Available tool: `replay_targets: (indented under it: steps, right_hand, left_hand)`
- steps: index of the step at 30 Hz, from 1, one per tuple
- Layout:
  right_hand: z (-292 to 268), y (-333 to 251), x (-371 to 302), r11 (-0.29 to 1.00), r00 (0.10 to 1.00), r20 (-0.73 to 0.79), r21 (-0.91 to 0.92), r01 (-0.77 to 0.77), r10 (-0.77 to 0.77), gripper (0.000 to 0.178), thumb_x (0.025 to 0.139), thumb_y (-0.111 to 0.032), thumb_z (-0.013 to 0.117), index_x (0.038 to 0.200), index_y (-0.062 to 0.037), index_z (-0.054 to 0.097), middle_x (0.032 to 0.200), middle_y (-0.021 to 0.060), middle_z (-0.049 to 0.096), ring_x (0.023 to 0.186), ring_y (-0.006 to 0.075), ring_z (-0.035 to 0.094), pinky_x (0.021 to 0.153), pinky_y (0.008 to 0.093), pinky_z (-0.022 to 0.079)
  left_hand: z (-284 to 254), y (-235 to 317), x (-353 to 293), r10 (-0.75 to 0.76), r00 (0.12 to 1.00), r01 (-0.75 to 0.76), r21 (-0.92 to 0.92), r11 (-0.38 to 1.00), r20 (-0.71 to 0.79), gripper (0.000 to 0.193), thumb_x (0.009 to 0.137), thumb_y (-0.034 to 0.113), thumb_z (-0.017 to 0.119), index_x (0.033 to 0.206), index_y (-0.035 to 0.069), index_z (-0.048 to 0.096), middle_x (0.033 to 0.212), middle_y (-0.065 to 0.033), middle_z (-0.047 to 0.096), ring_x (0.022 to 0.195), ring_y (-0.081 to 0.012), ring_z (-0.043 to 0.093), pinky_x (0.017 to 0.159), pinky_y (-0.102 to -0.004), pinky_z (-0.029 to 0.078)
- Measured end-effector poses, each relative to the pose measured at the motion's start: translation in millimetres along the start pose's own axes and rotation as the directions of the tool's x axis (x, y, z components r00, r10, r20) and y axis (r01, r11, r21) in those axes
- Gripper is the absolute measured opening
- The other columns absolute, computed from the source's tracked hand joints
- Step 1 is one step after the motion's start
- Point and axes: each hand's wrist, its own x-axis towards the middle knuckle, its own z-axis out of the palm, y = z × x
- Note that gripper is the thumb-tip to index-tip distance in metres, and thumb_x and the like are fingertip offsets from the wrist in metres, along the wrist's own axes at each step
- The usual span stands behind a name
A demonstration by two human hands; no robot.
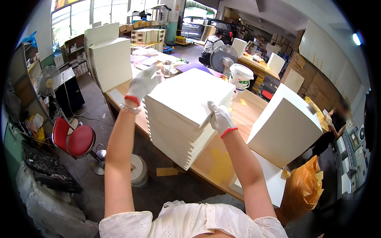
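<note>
A tall stack of flat white card pieces (186, 97) stands on the wooden table in front of me, its layers stepping unevenly down the corners. My right hand (221, 117), in a white knit glove with a red cuff, grips the stack's right edge near the top, thumb on the upper face and fingers around the side. In a matching glove, my left hand (143, 84) is raised at the far left corner of the stack. Its fingers stretch out away from me and hold nothing I can see; whether they touch the stack I cannot tell.
Another white stack (111, 65) stands at the table's far left, and a large white block-shaped stack (283, 127) is on the right. Behind are a white bucket (240, 76) and a grey fan (223, 59). A red chair (81, 141) stands left; an orange bag (301, 186) sits right. Other people work farther off.
</note>
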Motion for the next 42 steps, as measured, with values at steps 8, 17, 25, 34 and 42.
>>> replay_targets:
  steps: [8, 17, 25, 34, 42]
  right_hand:
    - [18, 6, -98, 0.097, 0.815, 0.5, -0.832, 0.546, -0.295, 0.068, 0.081, -0.043, 0.071, 0.126, -0.0015, 0.04, 0.117, 0.0243, 0.052, 0.102, 0.0315, 0.06, 0.08, 0.0398, 0.052]
    - [38, 18, -102, -0.036, 0.82, 0.436, -0.889, 0.456, -0.37, 0.067, 0.072, -0.036, 0.08, 0.119, -0.0045, 0.044, 0.105, 0.0206, 0.049, 0.088, 0.0353, 0.058, 0.076, 0.0425, 0.05]
    - [39, 27, -99, 0.035, 0.826, 0.393, -0.896, 0.443, -0.404, 0.063, 0.069, -0.029, 0.082, 0.116, -0.0066, 0.046, 0.1, 0.0179, 0.049, 0.082, 0.0326, 0.058, 0.071, 0.0409, 0.05]
    - [41, 28, -102, -0.042, 0.808, 0.411, -0.899, 0.436, -0.423, 0.059, 0.069, -0.022, 0.082, 0.114, -0.0032, 0.047, 0.099, 0.0136, 0.049, 0.075, 0.0203, 0.052, 0.065, 0.0324, 0.047]
    - [18, -2, -99, 0.357, 0.877, 0.346, -0.814, 0.457, -0.334, 0.049, 0.084, -0.035, 0.072, 0.12, -0.0071, 0.054, 0.096, 0.0073, 0.055, 0.075, 0.0159, 0.056, 0.064, 0.0315, 0.05]
  left_hand:
    - [42, -150, -19, 0.113, 0.942, 0.063, -0.499, 0.864, 0.315, 0.041, 0.083, 0.012, 0.066, 0.125, 0.012, 0.062, 0.111, -0.0074, 0.065, 0.101, -0.0195, 0.062, 0.089, -0.03, 0.049]
    - [66, -166, 1, 0.158, 0.96, 0.022, -0.624, 0.781, 0.231, 0.036, 0.078, -0.011, 0.058, 0.112, -0.004, 0.065, 0.116, -0.0135, 0.062, 0.093, -0.0186, 0.066, 0.085, -0.0279, 0.053]
    - [66, -171, 8, 0.133, 0.953, 0.12, -0.742, 0.66, 0.272, 0.032, 0.078, -0.014, 0.053, 0.106, -0.005, 0.067, 0.1, -0.0132, 0.067, 0.081, -0.0192, 0.07, 0.073, -0.0264, 0.056]
    - [53, -159, 2, 0.104, 0.949, 0.119, -0.644, 0.755, 0.297, 0.033, 0.078, -0.012, 0.053, 0.107, -0.005, 0.066, 0.09, -0.0117, 0.07, 0.078, -0.0182, 0.071, 0.075, -0.0255, 0.055]
    - [54, -168, -5, 0.208, 0.954, -0.098, -0.432, 0.897, 0.215, 0.035, 0.08, -0.009, 0.064, 0.114, -0.002, 0.063, 0.109, -0.0091, 0.065, 0.097, -0.0161, 0.063, 0.081, -0.0287, 0.054]
